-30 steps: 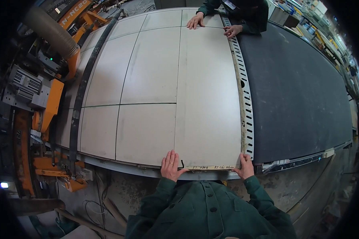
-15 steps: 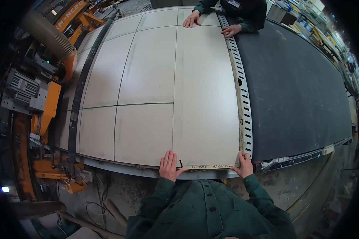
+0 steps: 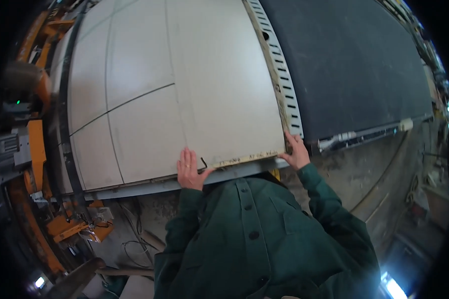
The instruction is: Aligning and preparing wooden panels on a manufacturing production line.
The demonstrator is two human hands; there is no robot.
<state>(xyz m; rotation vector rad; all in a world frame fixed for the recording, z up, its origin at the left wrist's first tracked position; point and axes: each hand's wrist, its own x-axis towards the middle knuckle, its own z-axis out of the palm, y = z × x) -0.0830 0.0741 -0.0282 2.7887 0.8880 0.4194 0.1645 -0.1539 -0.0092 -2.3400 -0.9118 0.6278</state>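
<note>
A large off-white panel (image 3: 229, 99), cut into rectangles by thin dark lines, lies flat in front of me. My left hand (image 3: 189, 172) rests palm down at its near edge, fingers stretched forward on the surface and thumb pointing right along the edge. At the panel's near right corner is my right hand (image 3: 296, 153), fingers extended along the right edge and thumb spread along the near edge. Between the hands runs a pale yellowish edge strip (image 3: 244, 158) with handwriting. Beside my left thumb is a short black hooked shape (image 3: 203, 163); whether it is an object or a mark, I cannot tell.
A slotted light metal strip (image 3: 283, 70) borders the panel's right side, with a dark grey flat surface (image 3: 349, 65) beyond. A black bar (image 3: 65, 109) crosses the left part. Orange machinery (image 3: 36, 149) stands at the left. Cables (image 3: 134, 244) hang below the table edge.
The view has tilted down and turned, so the panel sits higher and the other person at the far end has left the picture. Both my hands keep their places on the panel.
</note>
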